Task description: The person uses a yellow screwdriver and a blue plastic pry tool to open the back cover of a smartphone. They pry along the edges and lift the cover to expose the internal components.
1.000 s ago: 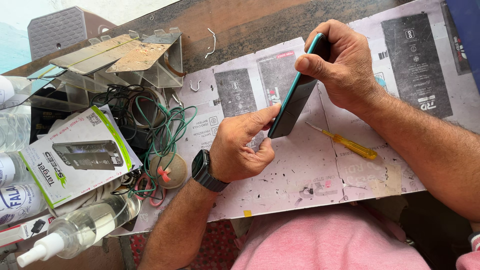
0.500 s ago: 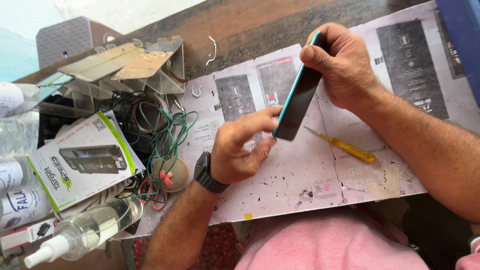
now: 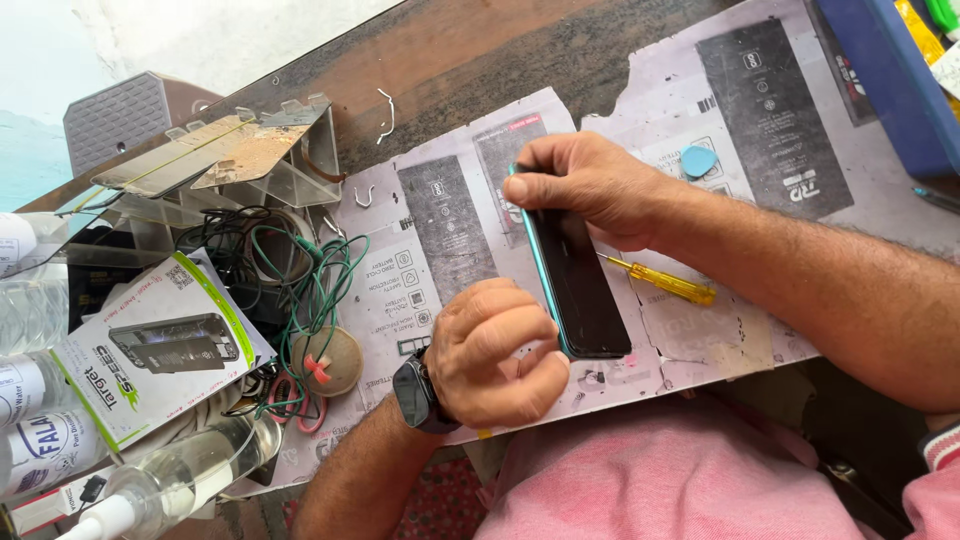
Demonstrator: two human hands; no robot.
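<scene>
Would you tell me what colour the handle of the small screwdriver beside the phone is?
Translucent yellow; the screwdriver shows best in the head view, lying just beside the phone.

My feed is bright with even daylight, strongest toward the tabletop's far left corner, where the pale wall (image 3: 200, 40) nearly washes out. Shadows are soft and short; I see one under the right hand (image 3: 590, 185). The phone (image 3: 580, 285) screen shows a dull sheen, no hard glare. Focus is sharp at the centre, and the spray bottle (image 3: 150, 490) at the near left edge looks slightly soft.
</scene>
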